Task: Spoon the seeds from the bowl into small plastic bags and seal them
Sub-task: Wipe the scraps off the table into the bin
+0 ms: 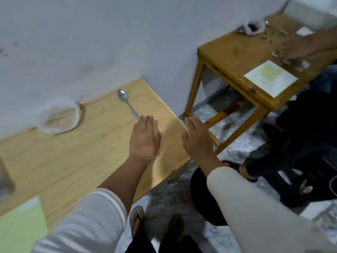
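While both hands (145, 137) (197, 138) hover flat-fingered, holding nothing, the right seems past the table edge (179, 123).

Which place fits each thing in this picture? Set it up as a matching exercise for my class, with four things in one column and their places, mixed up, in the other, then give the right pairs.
Things
1. spoon
2. bowl
3. left hand
4. right hand

Places
A. flat at the right-hand edge of the near table
B. against the wall at the far left of the near table
C. flat on the near table, just short of the spoon's handle
D. lying on the near table, its scoop end toward the wall

Pairs: 1-D, 2-B, 3-C, 4-A
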The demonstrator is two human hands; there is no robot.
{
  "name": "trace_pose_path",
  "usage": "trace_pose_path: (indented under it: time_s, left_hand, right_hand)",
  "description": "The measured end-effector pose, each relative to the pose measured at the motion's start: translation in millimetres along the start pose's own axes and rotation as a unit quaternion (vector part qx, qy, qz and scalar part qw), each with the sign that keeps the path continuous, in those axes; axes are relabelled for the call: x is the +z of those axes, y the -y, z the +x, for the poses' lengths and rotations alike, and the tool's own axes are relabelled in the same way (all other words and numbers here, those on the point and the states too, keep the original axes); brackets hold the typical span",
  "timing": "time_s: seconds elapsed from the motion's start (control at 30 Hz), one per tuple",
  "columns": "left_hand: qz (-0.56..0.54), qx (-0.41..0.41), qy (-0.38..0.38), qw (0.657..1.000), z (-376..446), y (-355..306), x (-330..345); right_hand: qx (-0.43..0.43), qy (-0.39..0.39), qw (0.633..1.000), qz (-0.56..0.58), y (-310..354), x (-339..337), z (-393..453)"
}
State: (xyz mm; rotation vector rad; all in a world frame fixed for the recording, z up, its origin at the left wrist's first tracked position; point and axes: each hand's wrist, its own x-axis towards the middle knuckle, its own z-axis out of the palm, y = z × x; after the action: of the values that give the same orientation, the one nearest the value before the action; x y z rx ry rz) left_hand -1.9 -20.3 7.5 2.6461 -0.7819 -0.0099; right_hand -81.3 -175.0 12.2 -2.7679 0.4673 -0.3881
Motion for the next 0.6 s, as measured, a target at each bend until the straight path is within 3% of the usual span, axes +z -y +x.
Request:
trace_pose_path:
  time_s: [0.17, 0.33, 0.47, 0.6]
  left_hand:
    - [0.014, -0.084, -0.045, 0.995, -18.1, 59.9, -47.9]
    - [0.031, -0.162, -0.067, 0.984, -49.5, 130.4, -77.9]
    - [0.043, -0.216, -0.057, 0.974, -77.2, 184.1, -81.8]
    - [0.015, -0.25, -0.061, 0.966, -96.6, 212.8, -77.9]
  right_hand:
    - [-0.102, 0.008, 0.995, 0.02, 71.3, 9.5, 30.4]
    - [-0.136, 0.017, 0.986, 0.098, 148.7, 38.2, 43.3]
    - [-0.147, 0.055, 0.976, 0.151, 193.8, 72.9, 42.6]
    - [-0.108, 0.141, 0.969, 0.169, 223.8, 97.9, 44.0]
